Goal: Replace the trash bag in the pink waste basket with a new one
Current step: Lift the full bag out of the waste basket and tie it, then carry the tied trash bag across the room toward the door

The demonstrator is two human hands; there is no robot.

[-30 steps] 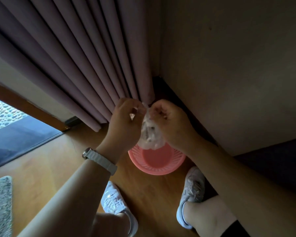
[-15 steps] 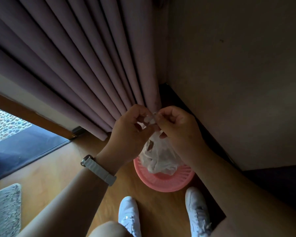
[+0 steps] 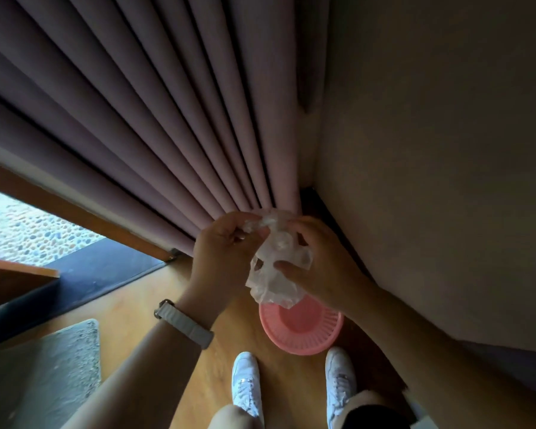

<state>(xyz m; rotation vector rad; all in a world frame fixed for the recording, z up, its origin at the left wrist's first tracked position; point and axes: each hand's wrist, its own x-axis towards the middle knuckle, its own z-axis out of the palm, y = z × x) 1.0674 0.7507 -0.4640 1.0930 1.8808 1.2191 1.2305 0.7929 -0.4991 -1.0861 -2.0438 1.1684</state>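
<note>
You hold the clear plastic trash bag [image 3: 274,270] bunched in the air just above the pink waste basket [image 3: 302,331]; your left hand [image 3: 222,252] pinches its twisted top and your right hand [image 3: 319,267] grips the crumpled side. The basket stands bare-bottomed on the wood floor [image 3: 130,308], just beyond your white sneakers [image 3: 246,382]; by my reading the basket is unlined, so opening, seating and folding a bag over its rim remain.

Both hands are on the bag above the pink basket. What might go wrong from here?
1. The thin bag, pinched by the left hand and right hand, may tear if pulled apart hard.
2. It hangs bunched above the pink basket; if the mouth isn't opened, it may not line the rim.
</note>
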